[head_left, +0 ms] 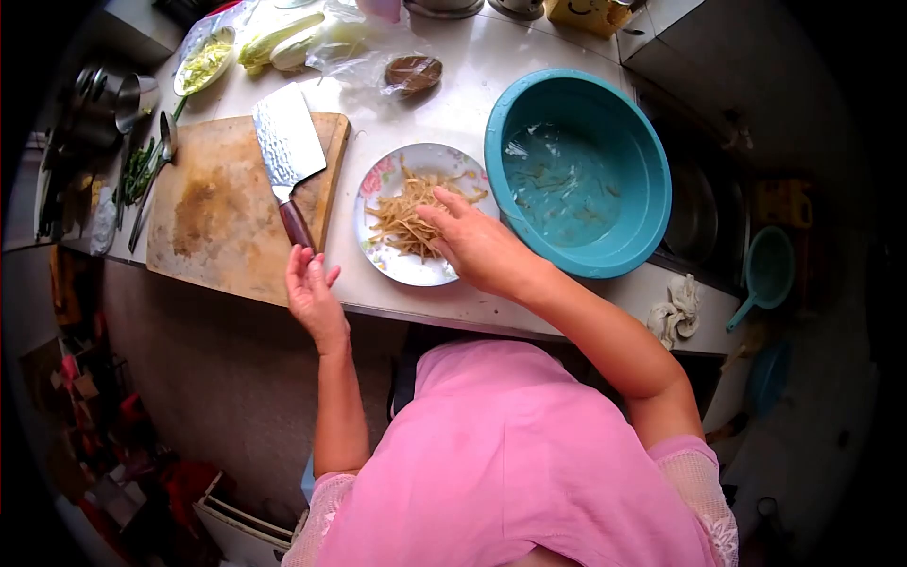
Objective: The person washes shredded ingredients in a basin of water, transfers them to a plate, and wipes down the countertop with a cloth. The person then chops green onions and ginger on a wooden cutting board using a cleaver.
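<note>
Pale brown shredded strips (404, 215) lie heaped on a floral-rimmed plate (412, 274). My right hand (482, 248) is over the plate's right side, its fingers stretched out and apart at the edge of the heap, gripping nothing. On the wooden cutting board (213, 203) rests a cleaver (288, 137) with a dark wooden handle pointing toward me. Just below the handle's end is my left hand (316, 298), palm partly up, fingers loosely bent and apart. Whether its fingertips touch the handle, I cannot tell. A teal basin (652, 189) right of the plate holds water with several strips floating.
Behind the board stand a dish of chopped yellow-green vegetable (203, 66), a pale cabbage (283, 42) and a clear plastic bag (359, 47) beside a brown oval object (413, 74). Green stalks and a spoon (168, 137) lie left. A crumpled cloth (675, 312) sits at the counter's right.
</note>
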A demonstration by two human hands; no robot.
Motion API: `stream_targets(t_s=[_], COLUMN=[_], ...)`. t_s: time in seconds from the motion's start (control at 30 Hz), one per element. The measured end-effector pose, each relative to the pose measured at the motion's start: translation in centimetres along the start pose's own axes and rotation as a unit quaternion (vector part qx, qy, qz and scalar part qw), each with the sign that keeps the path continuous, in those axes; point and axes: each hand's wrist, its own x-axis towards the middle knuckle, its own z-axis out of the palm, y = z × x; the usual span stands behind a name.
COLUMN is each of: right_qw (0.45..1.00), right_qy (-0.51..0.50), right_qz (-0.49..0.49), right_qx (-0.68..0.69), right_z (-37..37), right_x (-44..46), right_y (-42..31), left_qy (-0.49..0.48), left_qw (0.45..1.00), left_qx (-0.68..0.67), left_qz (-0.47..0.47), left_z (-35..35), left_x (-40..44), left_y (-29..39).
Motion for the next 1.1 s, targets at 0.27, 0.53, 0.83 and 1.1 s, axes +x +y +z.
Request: stream_targets(t_s=[0.27,0.53,0.83,1.1], right_qw=[0.959,0.844,0.662,0.66], right_qy=[0.144,0.434,0.426,0.448], right_qz=[-0.085,0.222,0.607,0.477], right_qx=[0.23,0.224,-0.111,0.369], right_z=[-11.1,-21.1,-22.5,-27.1], right_x=[-4.1,-23.3,-49.7,-48.2], right_y=[-0.5,21.6,44.0,41.0], left_qy=[-0.277,-0.262,-0.088,-0.139], left_qw=[0.92,0.834,0.898,0.919], left_qx=[-0.137,-0.213,-0.145,-0.15], left_qz=[-0.24,-0.437,-0.406,-0.338], left_z=[6.8,18.7,20.9,24.6], left_x=[-8.9,-15.9,-13.6,-18.4], left_y=[2.0,-1.3,-4.1,-1.2])
